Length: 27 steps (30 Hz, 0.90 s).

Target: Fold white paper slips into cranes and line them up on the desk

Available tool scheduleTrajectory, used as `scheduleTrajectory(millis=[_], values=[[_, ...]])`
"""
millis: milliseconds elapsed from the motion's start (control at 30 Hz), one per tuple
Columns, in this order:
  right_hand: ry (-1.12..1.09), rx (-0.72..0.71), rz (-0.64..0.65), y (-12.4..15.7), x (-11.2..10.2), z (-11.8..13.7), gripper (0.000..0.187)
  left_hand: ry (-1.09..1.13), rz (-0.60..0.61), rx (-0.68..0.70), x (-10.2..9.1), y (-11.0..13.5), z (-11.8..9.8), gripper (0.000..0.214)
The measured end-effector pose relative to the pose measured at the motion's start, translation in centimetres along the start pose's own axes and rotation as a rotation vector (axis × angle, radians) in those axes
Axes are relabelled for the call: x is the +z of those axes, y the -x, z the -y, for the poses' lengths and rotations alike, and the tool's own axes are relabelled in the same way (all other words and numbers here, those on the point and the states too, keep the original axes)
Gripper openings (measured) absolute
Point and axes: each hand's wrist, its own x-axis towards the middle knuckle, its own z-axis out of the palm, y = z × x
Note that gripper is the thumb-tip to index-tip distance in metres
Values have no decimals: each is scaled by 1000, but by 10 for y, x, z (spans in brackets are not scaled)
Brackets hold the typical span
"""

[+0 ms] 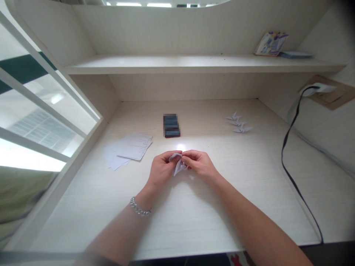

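A small piece of folded white paper point(179, 167) is held between my two hands, just above the middle of the desk. My left hand point(163, 166) pinches its left side, and a silver chain bracelet point(139, 207) circles that wrist. On the other side, the fingers of my right hand point(200, 163) close on the paper near its top. Fingers cover part of the folds. Several folded paper cranes point(240, 128) sit at the back right of the desk. Loose white paper sheets point(134, 146) lie overlapping to the left of my hands.
Behind my hands lies a dark, blurred phone-like rectangle point(171, 125). A black cable point(285, 151) runs from the wall socket point(330, 92) down the right side to the front edge. The shelf point(166, 62) above holds a colourful box point(271, 43). Bars point(41, 96) stand at left.
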Motion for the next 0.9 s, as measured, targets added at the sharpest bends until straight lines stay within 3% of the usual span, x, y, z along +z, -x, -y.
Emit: scheduleTrajectory(millis=[167, 467, 700, 900], values=[[-7, -6, -9, -1, 2, -3, 33, -21, -34, 20, 0, 1, 0, 30], [89, -94, -63, 4, 4, 4, 23, -147, 45, 88, -4, 1, -3, 26], [296, -134, -100, 9, 3, 10, 17, -7, 51, 4, -4, -3, 1, 27], [330, -117, -109, 10, 0, 13, 17, -6, 88, 4, -2, -1, -2, 31]])
